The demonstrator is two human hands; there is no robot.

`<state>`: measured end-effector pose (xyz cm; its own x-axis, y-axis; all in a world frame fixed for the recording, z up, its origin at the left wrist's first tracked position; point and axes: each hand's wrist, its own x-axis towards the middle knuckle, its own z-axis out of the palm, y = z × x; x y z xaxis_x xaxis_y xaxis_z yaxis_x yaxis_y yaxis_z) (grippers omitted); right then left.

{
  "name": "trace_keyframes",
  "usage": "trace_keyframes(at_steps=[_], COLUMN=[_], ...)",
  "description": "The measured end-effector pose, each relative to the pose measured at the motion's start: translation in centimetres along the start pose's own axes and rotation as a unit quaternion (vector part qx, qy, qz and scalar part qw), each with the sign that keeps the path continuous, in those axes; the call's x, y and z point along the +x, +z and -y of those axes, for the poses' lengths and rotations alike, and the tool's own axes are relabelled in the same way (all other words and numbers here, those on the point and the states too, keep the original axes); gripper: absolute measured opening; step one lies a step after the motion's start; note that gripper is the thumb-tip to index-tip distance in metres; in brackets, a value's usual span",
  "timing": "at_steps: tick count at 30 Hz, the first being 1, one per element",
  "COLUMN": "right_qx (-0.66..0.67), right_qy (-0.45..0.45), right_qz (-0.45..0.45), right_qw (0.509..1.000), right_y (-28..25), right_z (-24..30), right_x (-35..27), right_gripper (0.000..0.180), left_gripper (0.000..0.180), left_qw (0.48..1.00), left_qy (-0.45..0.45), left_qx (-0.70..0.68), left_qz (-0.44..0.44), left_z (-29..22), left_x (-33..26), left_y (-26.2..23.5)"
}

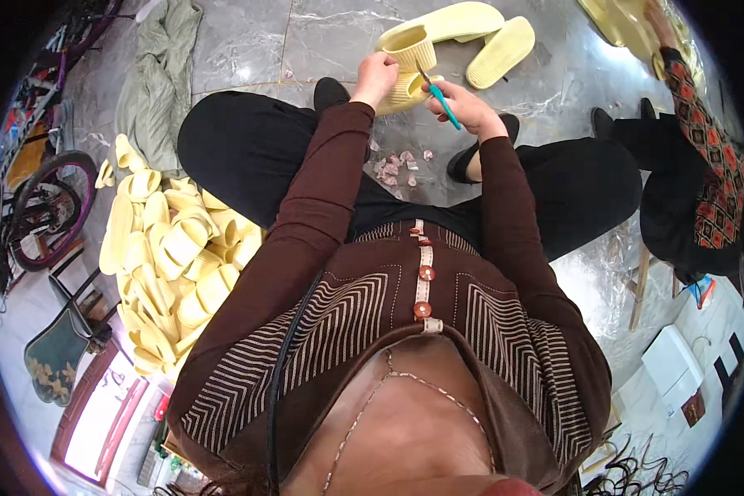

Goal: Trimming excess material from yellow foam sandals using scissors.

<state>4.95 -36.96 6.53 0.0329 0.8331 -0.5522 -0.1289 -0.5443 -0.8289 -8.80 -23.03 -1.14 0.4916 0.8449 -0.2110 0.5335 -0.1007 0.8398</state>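
My left hand (376, 78) is closed on the edge of a pale yellow slide slipper (410, 51) with a ribbed strap, held above the floor in front of me. In my right hand (469, 109) is a small teal-handled blade tool (443, 105). Its thin dark tip points up and touches or nearly touches the strap; the exact contact is too small to make out. Beyond the hands, another yellow slipper (501, 53) lies on the grey floor.
A big heap of yellow slippers (169, 256) sits by my left leg. Small pinkish scraps (397, 168) lie between my feet. Grey-green cloth (153, 78) and a bicycle wheel (54, 211) are at left. At right, another person's patterned sleeve (703, 149) reaches toward more yellow slippers (624, 23).
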Motion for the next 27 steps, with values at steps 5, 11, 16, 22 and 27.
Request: trace_keyframes(at_steps=[5,11,16,22,27], right_qx=[0.014,0.009,0.033,0.058,0.101], right_qy=[0.097,0.081,0.086,0.093,0.06], right_qz=[0.034,0.054,0.066,0.075,0.063], right_qw=[0.995,0.995,0.994,0.991,0.991], right_y=[-0.2,0.4,0.4,0.8,0.8], right_z=[0.2,-0.2,-0.7,-0.7,-1.1], right_x=[0.2,0.5,0.9,1.3,1.2], right_gripper=[0.031,0.032,0.03,0.03,0.029], left_gripper=[0.014,0.014,0.013,0.011,0.012], left_qw=[0.997,0.997,0.996,0.996,0.997], left_qy=[-0.043,-0.028,-0.017,0.004,-0.01], left_qx=[-0.064,-0.066,-0.078,-0.083,-0.077], left_qz=[-0.02,-0.039,-0.038,-0.025,-0.007], left_z=[0.8,0.9,-0.2,-1.0,-1.8], left_x=[0.2,-0.1,-0.7,-1.2,-1.4], left_y=[0.4,0.7,0.6,0.2,0.0])
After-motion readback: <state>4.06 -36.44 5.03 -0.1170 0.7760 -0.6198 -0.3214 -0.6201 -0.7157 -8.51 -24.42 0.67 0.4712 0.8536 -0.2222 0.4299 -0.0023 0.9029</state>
